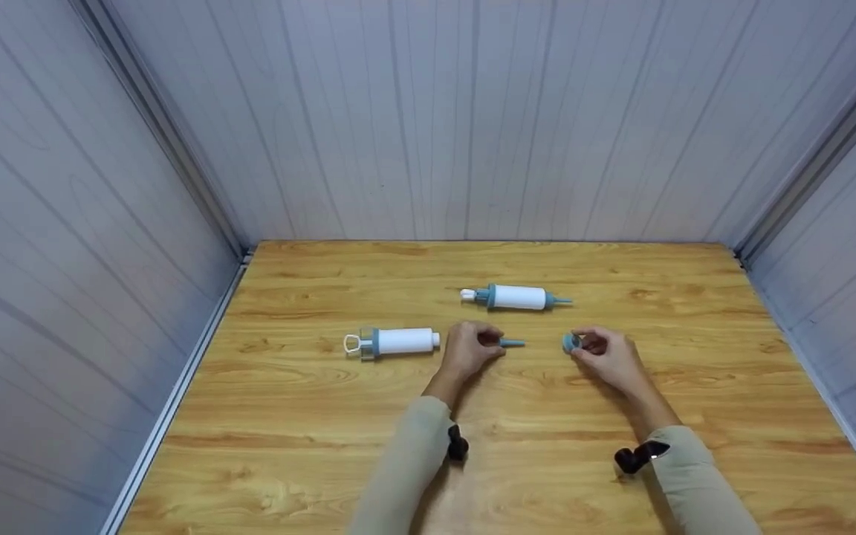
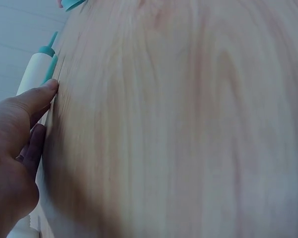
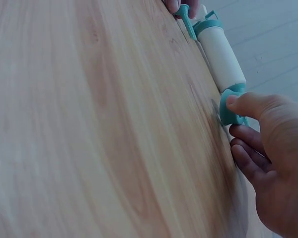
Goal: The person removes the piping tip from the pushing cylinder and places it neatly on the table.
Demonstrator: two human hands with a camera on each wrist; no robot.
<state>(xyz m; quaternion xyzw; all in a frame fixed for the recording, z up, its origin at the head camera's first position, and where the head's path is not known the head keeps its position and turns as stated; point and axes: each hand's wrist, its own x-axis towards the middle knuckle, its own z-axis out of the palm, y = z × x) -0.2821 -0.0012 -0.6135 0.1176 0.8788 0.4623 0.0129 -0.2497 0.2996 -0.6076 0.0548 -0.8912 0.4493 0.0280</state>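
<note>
My left hand [image 1: 467, 351] pinches a slim teal nozzle [image 1: 513, 342] between thumb and fingers, its narrow tip pointing right. In the right wrist view the nozzle [image 3: 187, 22] shows a wider round end at those fingertips. A round teal screw cap [image 1: 568, 342] is pinched in my right hand [image 1: 612, 360], level with the nozzle and a short way to its right. Left of my left hand lies a white barrel [image 1: 406, 340] with a teal collar, a clear flange and a white loop handle; its bare white neck faces right.
Behind both hands lies a second white syringe-like tool [image 1: 519, 297] with a teal collar and a teal nozzle fitted. Everything is on a wood-grain table [image 1: 309, 446], with pale panel walls [image 1: 428, 134] at the back and sides.
</note>
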